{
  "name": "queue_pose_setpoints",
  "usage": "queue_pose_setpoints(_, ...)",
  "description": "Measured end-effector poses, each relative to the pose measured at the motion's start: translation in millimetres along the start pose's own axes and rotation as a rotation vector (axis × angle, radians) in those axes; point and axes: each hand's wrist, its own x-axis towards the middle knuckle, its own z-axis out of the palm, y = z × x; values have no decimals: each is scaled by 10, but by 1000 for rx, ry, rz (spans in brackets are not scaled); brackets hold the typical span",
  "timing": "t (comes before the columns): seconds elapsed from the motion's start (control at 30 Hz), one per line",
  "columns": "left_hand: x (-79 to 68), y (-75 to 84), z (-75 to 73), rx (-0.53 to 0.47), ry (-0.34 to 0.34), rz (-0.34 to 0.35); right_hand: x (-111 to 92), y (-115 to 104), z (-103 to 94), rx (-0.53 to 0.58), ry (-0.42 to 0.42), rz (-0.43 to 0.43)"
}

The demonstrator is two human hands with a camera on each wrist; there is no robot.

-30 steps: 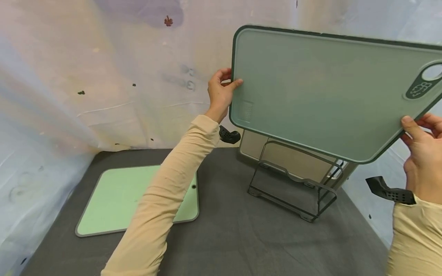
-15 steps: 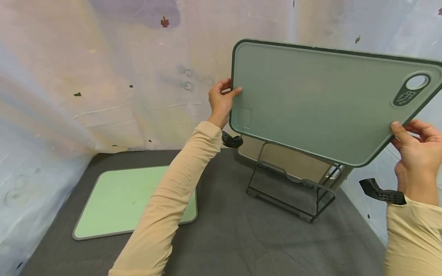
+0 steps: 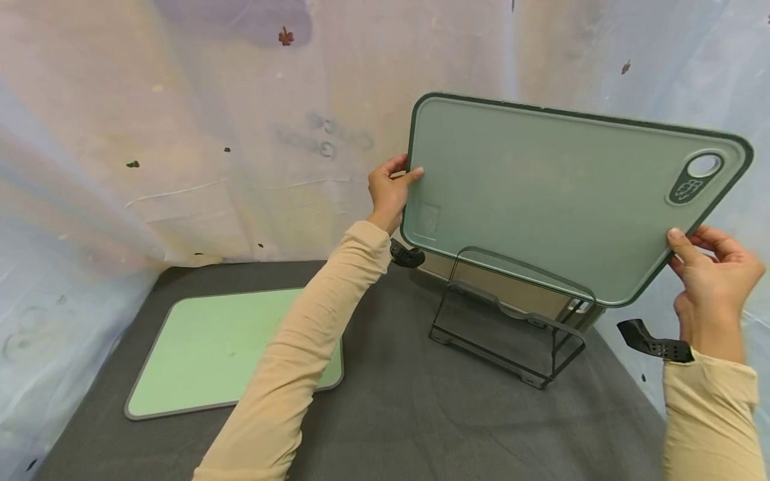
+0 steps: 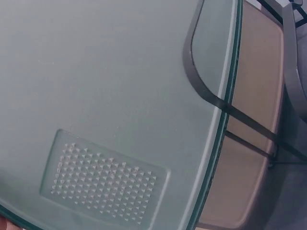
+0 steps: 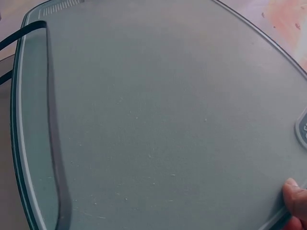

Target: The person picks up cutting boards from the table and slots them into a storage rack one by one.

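Observation:
Both hands hold a large green cutting board (image 3: 559, 194) with a dark rim, a round hole at its upper right and a textured grating patch (image 4: 103, 179) at its lower left. My left hand (image 3: 388, 190) pinches the left edge, thumb on the front face. At the lower right edge, my right hand (image 3: 712, 270) grips with the thumb in front and fingers behind. The board's lower edge dips behind the top bar of a black wire rack (image 3: 508, 361); that bar crosses the board's face in both wrist views. Behind the rack, a beige board (image 4: 254, 86) leans, mostly hidden.
A light green board (image 3: 210, 347) with a grey rim lies flat on the left of the dark grey tabletop (image 3: 421, 427), partly covered by the left sleeve (image 3: 301, 347). A pale patterned curtain (image 3: 240, 100) hangs behind and at the sides.
The held cutting board has come down and a little left with both hands. Its lower edge now sits behind the rack's top bar, where before it covered that bar.

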Motion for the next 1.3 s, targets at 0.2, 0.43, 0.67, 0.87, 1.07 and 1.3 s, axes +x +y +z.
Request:
queue_pose_setpoints(0.2,-34,-101,15,11,11,-13,24,88,-59,-9,21,40)
queue_pose_setpoints(0.43,-76,-194,2,42,17,-15,2,167,-91,-20,22,81)
queue_pose_setpoints(0.67,-111,-302,-30,64,22,-21,-4,249,-131,-16,12,121)
queue_pose_setpoints(0.87,-148,-406,-31,82,12,-13,-5,293,-215,-14,-4,178)
queue_pose_setpoints(1.07,-200,-491,-21,81,9,-13,-20,342,-310,-28,-28,220)
queue_pose_setpoints(1.3,-247,-634,-22,70,3,-2,-63,434,-422,-79,-68,223)
